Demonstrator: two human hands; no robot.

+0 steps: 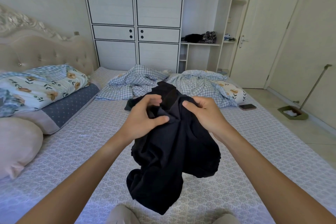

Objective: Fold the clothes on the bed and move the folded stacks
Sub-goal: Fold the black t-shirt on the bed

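- Black garment (174, 151) bunched, held up over the bed (236, 178), lower part hanging.
- My left hand (143, 120) pinches its top, fingers (154, 101) curled.
- My right hand (203, 112) grips the top too.
- Phone (247, 106) on bed, right.

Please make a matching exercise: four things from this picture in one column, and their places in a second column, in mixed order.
Things:
1. black garment
2. phone
3. floral pillow
4. dustpan

Places:
A. on the floor beside the bed
B. held up by left hand and right hand
C. by the headboard
D. on the bed's right edge

Pairs: 1-B, 2-D, 3-C, 4-A
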